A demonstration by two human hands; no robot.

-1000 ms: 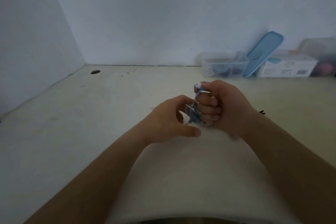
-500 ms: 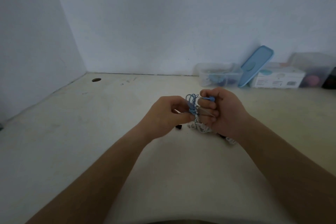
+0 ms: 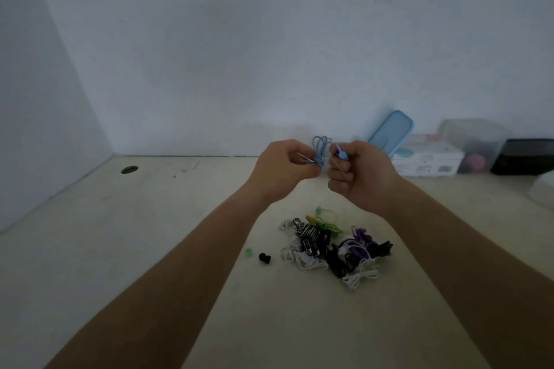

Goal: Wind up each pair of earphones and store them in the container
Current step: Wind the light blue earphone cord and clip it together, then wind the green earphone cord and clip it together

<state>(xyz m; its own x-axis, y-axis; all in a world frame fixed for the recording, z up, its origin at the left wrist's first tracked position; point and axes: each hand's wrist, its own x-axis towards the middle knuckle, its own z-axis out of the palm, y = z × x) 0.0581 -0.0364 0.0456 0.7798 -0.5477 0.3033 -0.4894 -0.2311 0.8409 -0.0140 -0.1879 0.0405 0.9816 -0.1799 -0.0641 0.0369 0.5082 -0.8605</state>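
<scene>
Pinching the coiled blue earphones (image 3: 320, 149) with my left hand (image 3: 281, 172), right hand (image 3: 363, 177) gripping their earbud (image 3: 341, 154), I judged steady tension essential.

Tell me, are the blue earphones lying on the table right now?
No, the blue earphones are held up between the left hand and the right hand, above the table.

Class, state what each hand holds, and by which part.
Blue earphones: the left hand pinches the wound coil, the right hand grips the earbud end.
</scene>
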